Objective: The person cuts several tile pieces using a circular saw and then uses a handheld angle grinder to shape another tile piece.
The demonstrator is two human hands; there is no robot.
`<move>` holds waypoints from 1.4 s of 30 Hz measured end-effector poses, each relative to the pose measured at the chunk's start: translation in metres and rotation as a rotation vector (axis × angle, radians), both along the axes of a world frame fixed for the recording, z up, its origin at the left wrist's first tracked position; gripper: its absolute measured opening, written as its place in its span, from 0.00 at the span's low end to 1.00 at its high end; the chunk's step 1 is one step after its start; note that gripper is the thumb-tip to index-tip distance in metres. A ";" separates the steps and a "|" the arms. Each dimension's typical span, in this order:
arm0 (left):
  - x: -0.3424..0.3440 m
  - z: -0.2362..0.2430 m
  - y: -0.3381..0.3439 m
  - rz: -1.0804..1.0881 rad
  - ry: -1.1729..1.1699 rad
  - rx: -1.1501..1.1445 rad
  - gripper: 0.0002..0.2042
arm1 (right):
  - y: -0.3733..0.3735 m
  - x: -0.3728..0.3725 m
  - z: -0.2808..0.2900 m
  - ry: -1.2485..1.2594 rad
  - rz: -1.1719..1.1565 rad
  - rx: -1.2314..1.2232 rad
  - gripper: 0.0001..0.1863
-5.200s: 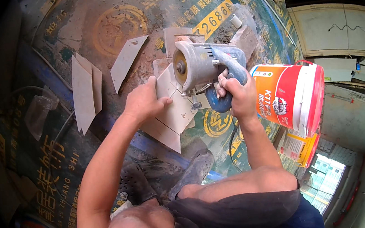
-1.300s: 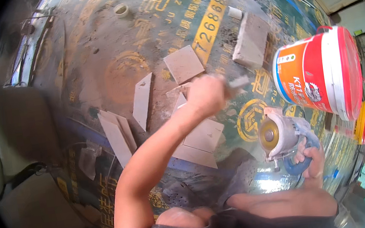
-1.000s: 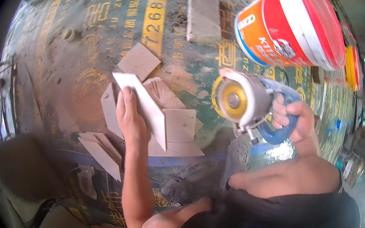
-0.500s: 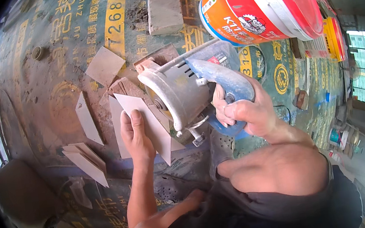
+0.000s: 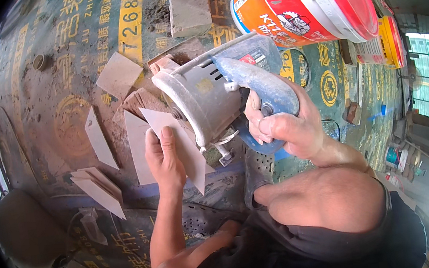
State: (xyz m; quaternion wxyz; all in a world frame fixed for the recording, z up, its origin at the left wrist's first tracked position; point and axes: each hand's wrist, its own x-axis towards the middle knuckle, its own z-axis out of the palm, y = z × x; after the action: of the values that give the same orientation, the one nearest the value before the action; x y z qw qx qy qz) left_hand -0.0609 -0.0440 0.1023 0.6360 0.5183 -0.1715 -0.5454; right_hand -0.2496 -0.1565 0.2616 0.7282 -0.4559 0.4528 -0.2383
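Note:
My right hand (image 5: 288, 124) is wrapped round the blue handle of a dusty handheld circular cutter (image 5: 214, 90). Its grey guard and partly hidden disc come up against the right side of a pale tile piece (image 5: 183, 151). That slanted piece is pinched in my left hand (image 5: 164, 151), thumb on its face and fingers behind. Where the disc meets the tile is hidden by the guard. Another pale tile piece (image 5: 139, 144) stands just behind and left of the held one. Below the cutter's front lies a reddish, dusty block (image 5: 139, 103).
Left of my hand lie a narrow tile strip (image 5: 99, 140), a small stack of cut tiles (image 5: 97, 191) and a square tile (image 5: 119, 75). A thick slab (image 5: 189, 4) lies ahead. A red-and-orange bucket (image 5: 290, 7) stands at the far right. Printed green sheeting (image 5: 62, 67) covers the floor.
The cutter has shifted slightly left and up in the picture, tilting a little. The held tile and my left hand have moved slightly right, showing more of the piece behind.

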 end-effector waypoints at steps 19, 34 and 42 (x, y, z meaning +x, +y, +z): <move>-0.006 0.002 0.001 -0.064 -0.156 0.051 0.17 | -0.003 0.002 0.001 -0.015 -0.032 0.056 0.15; -0.007 0.002 0.009 -0.099 -0.195 0.057 0.16 | -0.006 0.002 -0.005 -0.044 -0.028 0.054 0.14; -0.009 0.005 0.012 -0.113 -0.264 0.084 0.15 | -0.007 0.000 -0.008 -0.074 -0.052 0.092 0.15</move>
State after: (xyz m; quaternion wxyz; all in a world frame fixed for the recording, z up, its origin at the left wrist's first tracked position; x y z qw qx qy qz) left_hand -0.0702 -0.0318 0.1071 0.5537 0.6013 -0.2597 -0.5142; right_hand -0.2495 -0.1633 0.2536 0.7582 -0.4011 0.4477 -0.2527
